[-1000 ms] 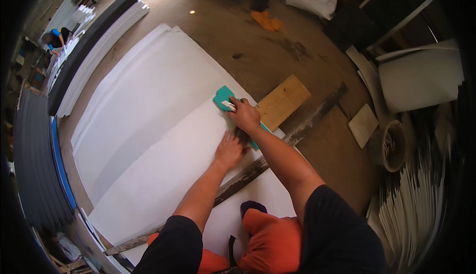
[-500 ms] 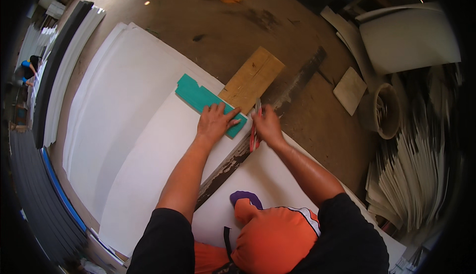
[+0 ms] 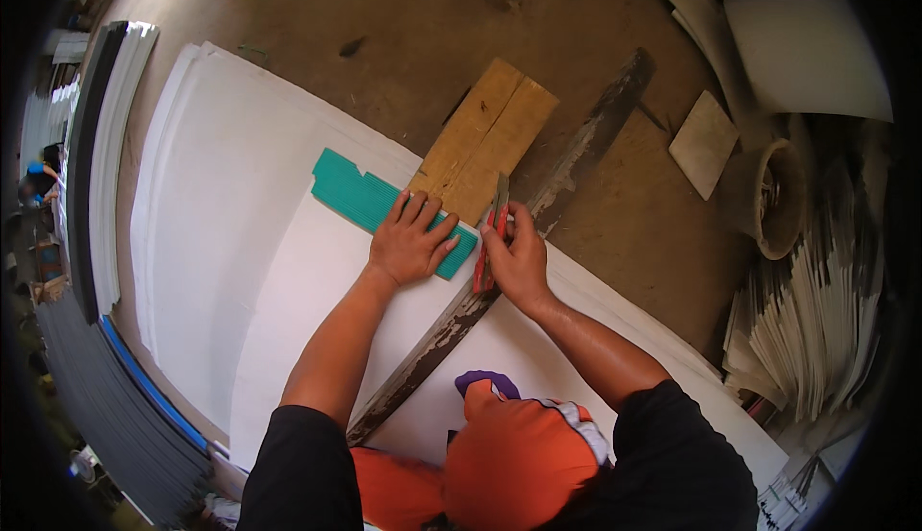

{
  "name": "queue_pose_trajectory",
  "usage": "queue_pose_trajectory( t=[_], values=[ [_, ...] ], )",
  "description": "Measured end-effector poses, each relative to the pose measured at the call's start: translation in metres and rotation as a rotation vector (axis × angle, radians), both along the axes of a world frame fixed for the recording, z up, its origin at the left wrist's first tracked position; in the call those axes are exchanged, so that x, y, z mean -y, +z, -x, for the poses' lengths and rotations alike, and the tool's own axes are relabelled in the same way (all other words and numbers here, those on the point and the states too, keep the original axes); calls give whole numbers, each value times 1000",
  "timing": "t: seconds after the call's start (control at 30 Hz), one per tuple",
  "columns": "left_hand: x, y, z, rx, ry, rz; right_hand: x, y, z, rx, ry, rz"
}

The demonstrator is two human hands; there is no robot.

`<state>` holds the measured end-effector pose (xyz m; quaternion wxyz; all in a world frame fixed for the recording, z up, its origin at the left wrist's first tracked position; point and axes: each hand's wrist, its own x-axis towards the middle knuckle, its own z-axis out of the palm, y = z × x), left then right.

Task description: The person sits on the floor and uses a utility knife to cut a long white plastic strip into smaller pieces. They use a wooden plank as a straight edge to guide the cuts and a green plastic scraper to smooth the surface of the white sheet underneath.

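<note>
My left hand lies flat with spread fingers on a green ribbed strip, pressing it against a large white sheet. My right hand is closed around a red-handled utility knife, its metal tip pointing away from me. The knife is beside the strip's right end, at the sheet's edge. Under it, a worn dark beam runs diagonally. Just beyond the strip lies a brown wooden board. Whether the blade touches the sheet I cannot tell.
More white sheets are stacked beneath, to the left. Long dark and white profiles line the far left, with a person in the distance. At right are a round tub, a square tile-like piece and a bundle of white strips.
My view has shifted a little. The right hand, blurred before, is now sharp, with its thumb along the knife. My left hand still holds down the green strip.
</note>
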<state>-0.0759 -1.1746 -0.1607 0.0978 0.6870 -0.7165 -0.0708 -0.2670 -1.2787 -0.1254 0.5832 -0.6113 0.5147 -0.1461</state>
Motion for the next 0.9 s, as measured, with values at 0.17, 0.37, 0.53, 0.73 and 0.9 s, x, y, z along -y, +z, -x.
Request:
queue_pose_trajectory(
  t=[0.17, 0.37, 0.53, 0.73, 0.9],
  values=[
    [-4, -3, -5, 31, -32, -39, 15, -12, -13, -115, 39, 52],
    [-1, 2, -14, -77, -60, -37, 20, -14, -2, -191, 136, -19],
    [-3, -4, -14, -63, -43, -42, 21, -37, 9, -37, 86, -11],
    [0, -4, -13, -95, -34, -23, 25, -53, 10, -21, 81, -99],
    [-1, -1, -13, -80, -41, -22, 34, -23, 2, -124, 214, -38]
  ],
)
